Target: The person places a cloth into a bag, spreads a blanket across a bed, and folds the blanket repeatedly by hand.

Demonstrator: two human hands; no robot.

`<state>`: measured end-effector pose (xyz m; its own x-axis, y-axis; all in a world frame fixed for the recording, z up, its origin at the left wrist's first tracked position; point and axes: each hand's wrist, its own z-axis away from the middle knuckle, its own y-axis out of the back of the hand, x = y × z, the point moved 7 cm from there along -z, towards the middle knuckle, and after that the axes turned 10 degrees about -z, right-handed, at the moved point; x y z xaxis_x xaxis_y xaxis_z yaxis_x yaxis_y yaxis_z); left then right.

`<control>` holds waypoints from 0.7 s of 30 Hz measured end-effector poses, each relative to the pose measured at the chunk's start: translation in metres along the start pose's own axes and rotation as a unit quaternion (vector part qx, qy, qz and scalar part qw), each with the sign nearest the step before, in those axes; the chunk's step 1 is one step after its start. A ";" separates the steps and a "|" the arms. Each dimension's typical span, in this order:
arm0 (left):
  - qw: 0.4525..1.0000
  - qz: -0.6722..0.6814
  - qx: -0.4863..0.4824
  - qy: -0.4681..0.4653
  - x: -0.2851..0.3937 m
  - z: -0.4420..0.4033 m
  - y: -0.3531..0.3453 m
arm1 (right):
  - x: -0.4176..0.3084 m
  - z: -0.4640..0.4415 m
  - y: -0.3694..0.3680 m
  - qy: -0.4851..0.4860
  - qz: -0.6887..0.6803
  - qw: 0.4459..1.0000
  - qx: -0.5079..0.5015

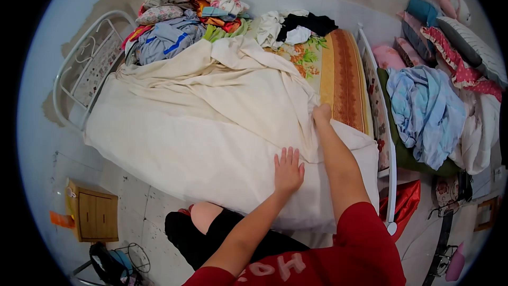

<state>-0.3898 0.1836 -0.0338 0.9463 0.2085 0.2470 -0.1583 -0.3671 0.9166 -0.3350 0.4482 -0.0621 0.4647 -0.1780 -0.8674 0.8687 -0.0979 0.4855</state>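
A cream sheet point(211, 111) covers much of the mattress and lies in loose folds toward the wall side. My right hand point(321, 113) is closed on the sheet's edge near the right end of the bed. Flat on the sheet, to the left and nearer to me, rests my left hand point(289, 170) with its fingers spread. Beyond my right hand, an orange and brown patterned mattress cover point(345, 74) shows uncovered.
Heaped clothes and bedding point(169, 34) lie at the bed's far left, with black and white clothes point(307, 25) beside them. White metal rails point(392, 180) bound both ends. Right of the bed is piled bedding point(426, 111); a wooden cabinet point(96, 214) stands lower left.
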 end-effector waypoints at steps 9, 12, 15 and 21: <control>0.740 0.603 0.125 0.270 -0.066 0.007 -0.017 | -0.090 0.193 0.182 0.174 -0.496 0.811 -0.256; 0.569 0.699 0.199 0.385 -0.125 0.022 -0.002 | -0.031 0.229 0.222 0.037 -0.603 0.691 -0.398; 0.523 0.682 0.285 0.424 -0.176 0.027 0.033 | 0.046 0.223 0.217 -0.045 -0.552 0.739 -0.383; 0.898 -0.022 0.310 0.313 -0.182 0.001 0.094 | 0.036 0.213 0.192 0.091 0.013 0.948 -0.304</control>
<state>-0.5762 0.1106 0.0069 0.5732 0.6327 0.5207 0.2461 -0.7391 0.6271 -0.1882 0.2148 0.0234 0.4607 0.0053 -0.8876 0.7688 0.4974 0.4020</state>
